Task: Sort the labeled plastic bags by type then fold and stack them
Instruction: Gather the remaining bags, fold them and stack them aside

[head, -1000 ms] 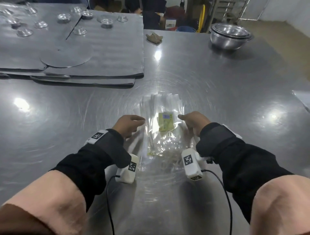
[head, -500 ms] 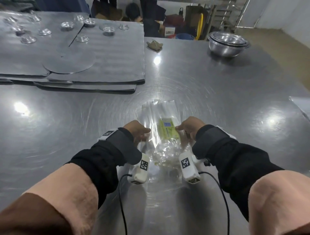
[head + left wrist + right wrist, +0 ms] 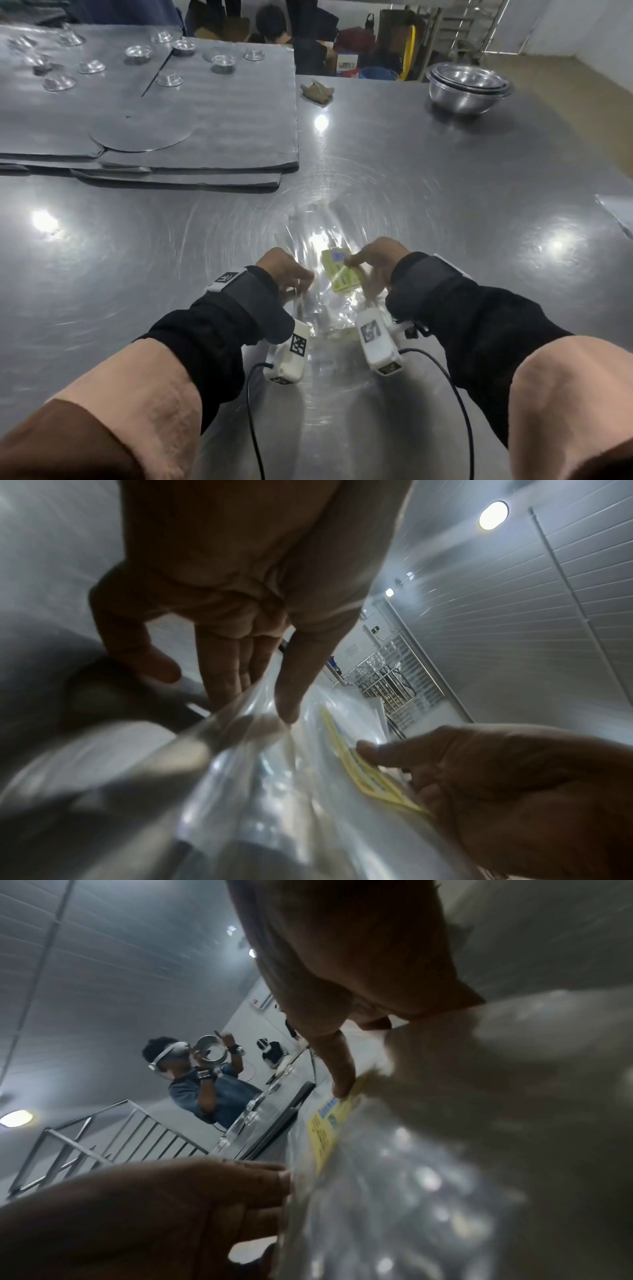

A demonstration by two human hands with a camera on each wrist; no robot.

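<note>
**A:** Start at the grip. What have the hands got?

**B:** The left hand (image 3: 286,270) pinches the left edge of a clear plastic bag (image 3: 325,308); in the left wrist view its fingers (image 3: 222,674) point down onto the film with the thumb on the bag's near face. The right hand (image 3: 376,262) holds the opposite side, index fingertip (image 3: 342,1088) pressed on the corner of the yellow label (image 3: 342,274), the other fingers curled under the plastic.

**A:** And the bag itself?

**B:** Raised between the two hands above the steel tabletop (image 3: 462,212), close in front of the person. Thin, glossy, crinkled film, catching bright highlights. The label is a flat rectangle with a blue patch near its far end; the print is too small to read.

**A:** Anything crowding them?

**B:** Nothing close. The white wrist cameras hang below the black sleeves, cables trailing. Far left, stacked dark grey corrugated sheets (image 3: 205,130) carry a round metal disc (image 3: 140,137) and scattered small shiny cups (image 3: 138,51). Far right, nested steel bowls (image 3: 467,89). Between them, a crumpled brownish rag (image 3: 317,92). The tabletop is brushed metal, swirled with scratches, mirroring ceiling lamps. Another person (image 3: 192,1069) stands beyond the far edge.
</note>
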